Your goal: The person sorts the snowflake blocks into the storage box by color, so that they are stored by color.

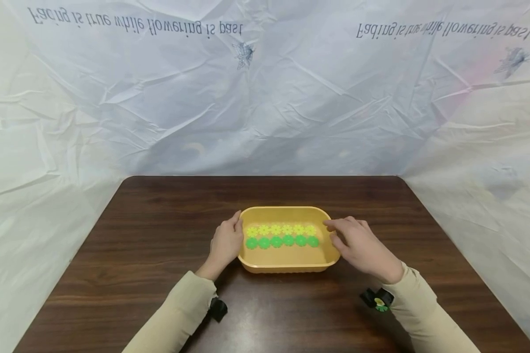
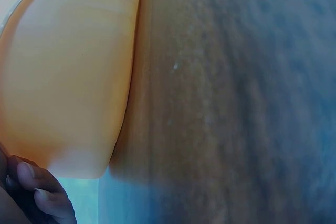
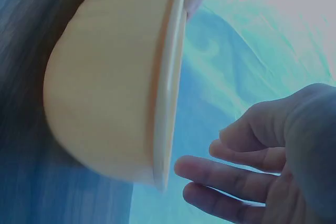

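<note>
A yellow-orange plastic tub (image 1: 287, 261) stands on the dark wooden table. Inside lie two rows of small flower-shaped pieces: several yellow ones (image 1: 276, 229) at the back and several green ones (image 1: 276, 241) in front. My left hand (image 1: 227, 240) holds the tub's left end, its fingers bent against the outer wall under the rim in the left wrist view. At the opposite end, my right hand (image 1: 359, 245) hovers by the rim with loosely bent, spread fingers. The right wrist view shows these fingers (image 3: 226, 177) beside the rim, with nothing between them.
Brown table (image 1: 159, 211) surrounds the tub, its far edge meeting a pale printed sheet (image 1: 265, 98) that hangs behind and at both sides. Black wrist devices (image 1: 218, 309) sit under both sleeves. A small green and yellow piece (image 1: 381, 306) shows by the right one.
</note>
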`<state>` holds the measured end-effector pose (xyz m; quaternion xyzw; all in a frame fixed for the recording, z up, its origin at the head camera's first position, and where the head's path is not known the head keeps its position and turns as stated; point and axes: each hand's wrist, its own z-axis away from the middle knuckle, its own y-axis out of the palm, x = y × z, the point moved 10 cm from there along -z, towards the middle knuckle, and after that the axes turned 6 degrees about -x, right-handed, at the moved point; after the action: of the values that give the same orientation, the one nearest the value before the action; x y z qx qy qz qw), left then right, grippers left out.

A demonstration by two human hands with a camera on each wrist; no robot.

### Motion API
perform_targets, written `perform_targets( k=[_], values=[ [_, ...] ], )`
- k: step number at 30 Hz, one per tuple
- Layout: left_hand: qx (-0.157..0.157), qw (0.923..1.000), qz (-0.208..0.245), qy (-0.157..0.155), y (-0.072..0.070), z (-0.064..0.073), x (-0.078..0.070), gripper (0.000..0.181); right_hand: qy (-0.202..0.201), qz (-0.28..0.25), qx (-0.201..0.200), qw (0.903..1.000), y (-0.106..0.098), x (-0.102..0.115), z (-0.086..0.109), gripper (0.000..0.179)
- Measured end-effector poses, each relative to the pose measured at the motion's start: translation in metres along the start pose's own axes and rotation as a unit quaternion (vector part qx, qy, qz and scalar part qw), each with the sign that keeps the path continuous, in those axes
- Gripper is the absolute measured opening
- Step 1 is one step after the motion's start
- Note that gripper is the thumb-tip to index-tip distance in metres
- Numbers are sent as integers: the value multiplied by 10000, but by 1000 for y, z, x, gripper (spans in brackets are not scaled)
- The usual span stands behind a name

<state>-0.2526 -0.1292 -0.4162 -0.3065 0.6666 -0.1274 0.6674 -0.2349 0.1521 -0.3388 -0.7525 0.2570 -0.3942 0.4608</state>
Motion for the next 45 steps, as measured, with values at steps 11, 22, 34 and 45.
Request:
perform_targets(
  k=[11, 22, 34, 45],
  values=[
    [-27, 10000, -54, 37, 0, 0, 0, 44, 1099, 349, 1156, 9866, -10, -63, 50, 39],
    [-40, 9999, -108, 19, 1, -1, 1, 44, 1821, -190, 2425, 9527, 28, -81, 91, 56],
    [-44, 9999, -114, 43, 0, -2, -1, 44, 1826, 155, 2340, 9548, 37, -84, 95, 44],
    [-35, 10000, -25, 56, 1, -2, -1, 44, 1763, 59, 2464, 9530, 36, -85, 96, 45]
  ],
)
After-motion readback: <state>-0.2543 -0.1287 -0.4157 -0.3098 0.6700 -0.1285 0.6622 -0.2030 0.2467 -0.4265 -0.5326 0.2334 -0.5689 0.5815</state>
